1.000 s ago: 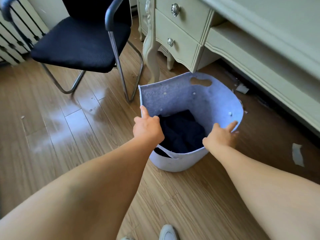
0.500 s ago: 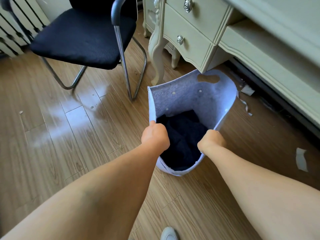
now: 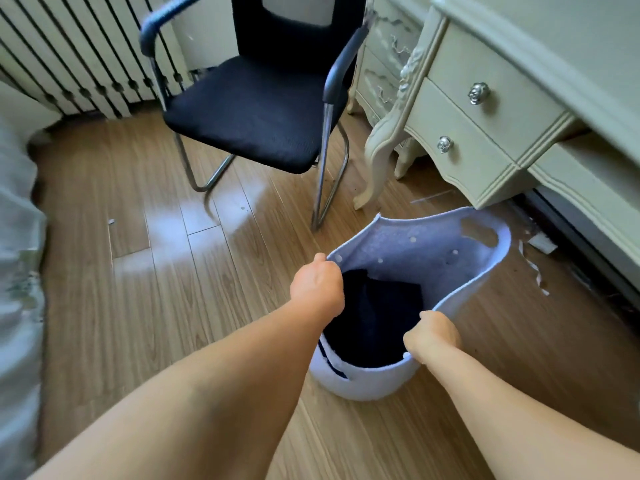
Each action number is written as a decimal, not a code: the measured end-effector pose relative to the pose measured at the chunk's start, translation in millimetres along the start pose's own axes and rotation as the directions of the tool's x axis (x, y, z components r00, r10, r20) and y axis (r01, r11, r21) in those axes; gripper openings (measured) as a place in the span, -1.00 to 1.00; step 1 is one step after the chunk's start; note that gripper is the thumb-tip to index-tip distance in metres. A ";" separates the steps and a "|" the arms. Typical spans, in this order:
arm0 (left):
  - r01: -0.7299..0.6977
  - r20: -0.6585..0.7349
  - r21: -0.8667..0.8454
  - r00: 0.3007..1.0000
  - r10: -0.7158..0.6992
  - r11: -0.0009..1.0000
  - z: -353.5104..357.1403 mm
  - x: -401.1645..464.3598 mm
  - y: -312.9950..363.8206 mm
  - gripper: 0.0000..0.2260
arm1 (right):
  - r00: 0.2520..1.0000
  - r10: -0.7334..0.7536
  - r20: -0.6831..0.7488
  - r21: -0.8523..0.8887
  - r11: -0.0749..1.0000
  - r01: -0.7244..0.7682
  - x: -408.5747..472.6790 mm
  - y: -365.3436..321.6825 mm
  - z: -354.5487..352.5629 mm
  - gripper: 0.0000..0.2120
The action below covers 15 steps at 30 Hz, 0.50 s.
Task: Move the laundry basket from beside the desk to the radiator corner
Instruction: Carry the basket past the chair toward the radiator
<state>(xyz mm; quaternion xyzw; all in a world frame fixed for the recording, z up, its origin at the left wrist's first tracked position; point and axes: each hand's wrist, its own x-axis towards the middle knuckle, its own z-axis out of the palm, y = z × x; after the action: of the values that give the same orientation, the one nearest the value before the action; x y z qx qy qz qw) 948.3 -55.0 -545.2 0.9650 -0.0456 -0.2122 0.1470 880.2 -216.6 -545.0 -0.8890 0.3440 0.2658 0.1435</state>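
A pale blue felt laundry basket (image 3: 426,247) sits on the wooden floor beside the cream desk (image 3: 485,109), with dark clothing (image 3: 374,317) inside. My left hand (image 3: 317,289) is closed on the basket's left rim. My right hand (image 3: 433,337) grips the near right rim. The rim is pinched narrow between my hands. A white radiator (image 3: 69,60) lines the wall at the far left.
A black armchair with chrome legs (image 3: 256,109) stands between the basket and the radiator. Scraps of paper (image 3: 540,244) lie on the floor under the desk. A pale bed edge (image 3: 17,271) fills the left border. Open floor lies left of the basket.
My hands went from resting open on the rim to gripping it, squeezing the basket narrower. The view has lifted, bringing the radiator and chair further into sight.
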 end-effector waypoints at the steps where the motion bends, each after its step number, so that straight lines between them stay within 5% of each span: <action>1: 0.001 0.001 0.005 1.000 -0.001 1.000 -6.5 1.1 -8.1 -0.66 | 1.000 -0.019 0.016 -0.010 1.000 0.019 -5.8 -11.4 2.9 -0.53; 15: 0.216 -0.085 0.077 0.974 -0.209 0.973 -112.2 25.9 -212.4 -0.70 | 0.918 -0.326 0.224 -0.066 0.935 0.348 -90.4 -220.9 59.4 -0.51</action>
<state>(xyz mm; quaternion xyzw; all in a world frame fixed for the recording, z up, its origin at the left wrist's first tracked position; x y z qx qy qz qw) 1024.6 173.1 -522.5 0.9772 0.0545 -0.1873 0.0838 953.8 17.4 -525.9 -0.9082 0.1541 0.3469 0.1761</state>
